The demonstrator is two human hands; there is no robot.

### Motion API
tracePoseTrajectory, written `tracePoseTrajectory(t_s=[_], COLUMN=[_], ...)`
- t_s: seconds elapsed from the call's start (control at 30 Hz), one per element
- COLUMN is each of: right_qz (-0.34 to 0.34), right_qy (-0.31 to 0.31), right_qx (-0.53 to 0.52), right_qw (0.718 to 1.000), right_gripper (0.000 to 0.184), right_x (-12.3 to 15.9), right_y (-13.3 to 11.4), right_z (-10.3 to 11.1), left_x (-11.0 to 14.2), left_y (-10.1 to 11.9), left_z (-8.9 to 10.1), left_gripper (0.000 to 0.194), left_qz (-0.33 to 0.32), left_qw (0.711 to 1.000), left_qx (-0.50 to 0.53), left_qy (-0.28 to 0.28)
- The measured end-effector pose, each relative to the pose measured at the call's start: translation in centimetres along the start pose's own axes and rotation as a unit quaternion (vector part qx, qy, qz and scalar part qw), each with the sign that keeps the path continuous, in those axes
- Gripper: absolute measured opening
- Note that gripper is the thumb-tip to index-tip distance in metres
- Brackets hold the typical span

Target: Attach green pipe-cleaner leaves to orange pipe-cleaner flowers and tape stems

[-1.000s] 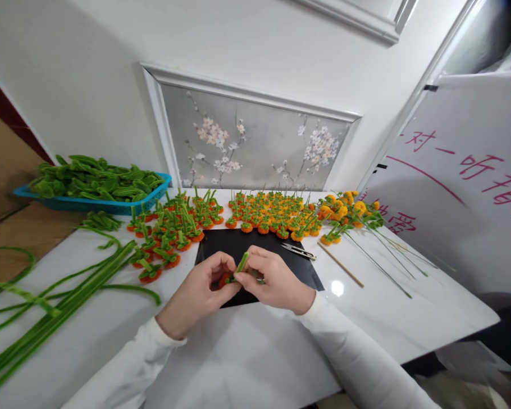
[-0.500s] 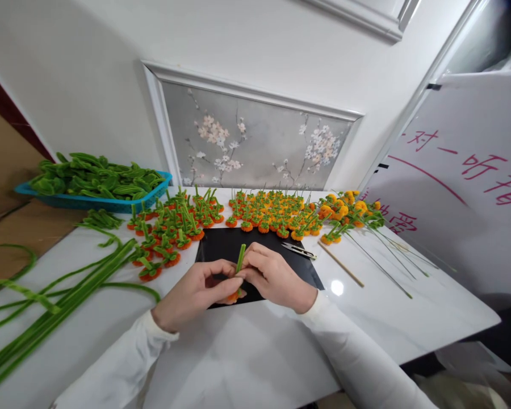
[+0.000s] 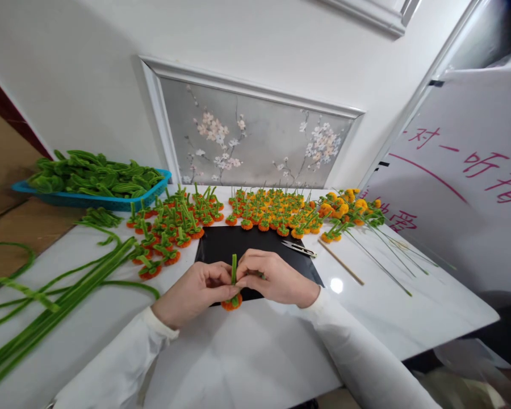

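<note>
An orange pipe-cleaner flower (image 3: 231, 303) with an upright green stem hangs between my hands, just over the near edge of a black mat (image 3: 219, 244). My left hand (image 3: 200, 288) pinches it at the base of the stem. From the other side, my right hand (image 3: 275, 277) has its thumb and fingertips closed at the stem, touching the green part. My fingers hide some of the green pieces. On the mat's right side lie thread snips (image 3: 298, 249), near my right hand.
Orange flowers with green stems (image 3: 183, 216) and yellow ones (image 3: 276, 210) stand along the back. A blue basket (image 3: 155, 196) holds green leaves. Long green pipe cleaners (image 3: 68, 301) lie at left. A thin wooden stick (image 3: 340, 261) and flowers on wire stems (image 3: 349, 207) are at right.
The flower in my hands has turned so its stem stands upright and its orange head shows below my fingers. It has come slightly lower and to the left.
</note>
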State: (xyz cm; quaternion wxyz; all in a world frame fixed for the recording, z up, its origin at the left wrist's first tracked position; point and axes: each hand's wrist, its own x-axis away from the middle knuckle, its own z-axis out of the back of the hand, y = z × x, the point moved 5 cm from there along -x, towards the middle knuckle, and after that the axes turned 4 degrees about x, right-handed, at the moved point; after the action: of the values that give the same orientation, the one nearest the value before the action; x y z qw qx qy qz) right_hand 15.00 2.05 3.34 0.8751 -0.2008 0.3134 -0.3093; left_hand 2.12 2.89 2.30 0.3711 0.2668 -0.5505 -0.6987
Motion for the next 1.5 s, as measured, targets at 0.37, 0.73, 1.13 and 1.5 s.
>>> tracePoseTrajectory(t_s=[0.37, 0.73, 1.13, 1.5], right_qz=[-0.042, -0.080, 0.015, -0.011], right_qy=[-0.019, -0.025, 0.057, 0.093], right_qx=[-0.061, -0.208, -0.137, 0.020], right_qw=[0.997, 0.974, 0.989, 0.995], right_gripper=[0.009, 0.015, 0.012, 0.010], right_x=[0.0, 0.2, 0.0, 0.1], right_y=[0.2, 0.8, -0.5, -0.5], right_z=[-0.3, -0.7, 0.5, 0.6], left_x=[0.0, 0.5, 0.9, 0.2], left_y=[0.2, -0.6, -1.0, 0.8], left_z=[-0.5, -0.9, -0.6, -0.2], left_gripper=[0.023, 0.019, 0.021, 0.027], left_qz=[-0.004, 0.082, 0.097, -0.047], left_qw=[0.999, 0.992, 0.975, 0.991], left_qx=[-0.046, 0.075, 0.179, 0.126], left_qy=[-0.018, -0.066, -0.084, 0.015])
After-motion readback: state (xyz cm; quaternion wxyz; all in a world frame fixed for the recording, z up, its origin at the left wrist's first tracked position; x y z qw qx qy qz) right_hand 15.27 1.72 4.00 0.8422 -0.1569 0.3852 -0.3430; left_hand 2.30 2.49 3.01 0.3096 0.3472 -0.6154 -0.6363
